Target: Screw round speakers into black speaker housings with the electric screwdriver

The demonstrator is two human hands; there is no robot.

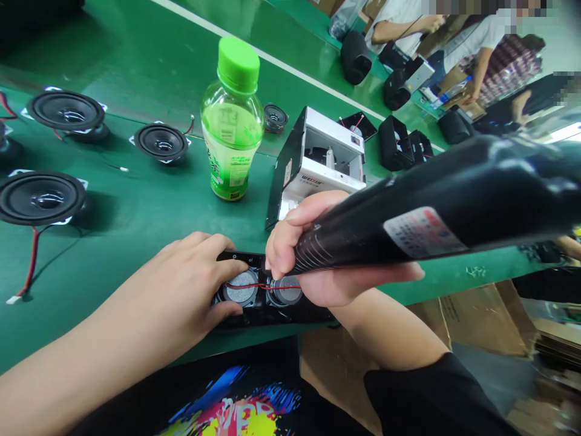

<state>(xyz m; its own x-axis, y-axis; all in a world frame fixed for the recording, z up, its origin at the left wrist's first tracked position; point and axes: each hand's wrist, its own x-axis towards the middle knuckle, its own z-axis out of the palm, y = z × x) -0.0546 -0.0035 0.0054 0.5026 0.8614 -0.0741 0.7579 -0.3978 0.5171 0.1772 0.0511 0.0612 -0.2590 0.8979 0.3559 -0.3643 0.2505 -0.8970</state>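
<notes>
Panel (313, 313), black, lies on the green worktop (149, 200) at about 6 o'clock in the view, two round drivers (240, 287) showing their grey backs and a red wire (249, 284) crossing them. The left hand (195, 272) holds its left end, fingers curved over the far side and thumb on the near side. The right hand (329, 292) has its fingers closed around a black tool (385, 212), which stretches toward 3 o'clock. Its white sticker (424, 232) bears a reddish mark and print too blurred to read.

"WEIXIN" reads in dark letters on the white front of a machine (313, 181) at 1 o'clock; smaller characters beneath are unclear. At 11 o'clock stands a green-capped bottle (233, 121), upright, its green label printed too finely to read. Bright colours and partial lettering cover the wearer's black shirt (245, 399) at 6 o'clock.

Loose speakers (66, 110) sit between 9 and 10 o'clock, one trailing a red lead (32, 263) to a white plug. A pale line (281, 60) crosses the glossy worktop. Beyond, toward 2 o'clock, people (402, 27) work near black speaker boxes (356, 57); an open carton (481, 321) lies at 4 o'clock.
</notes>
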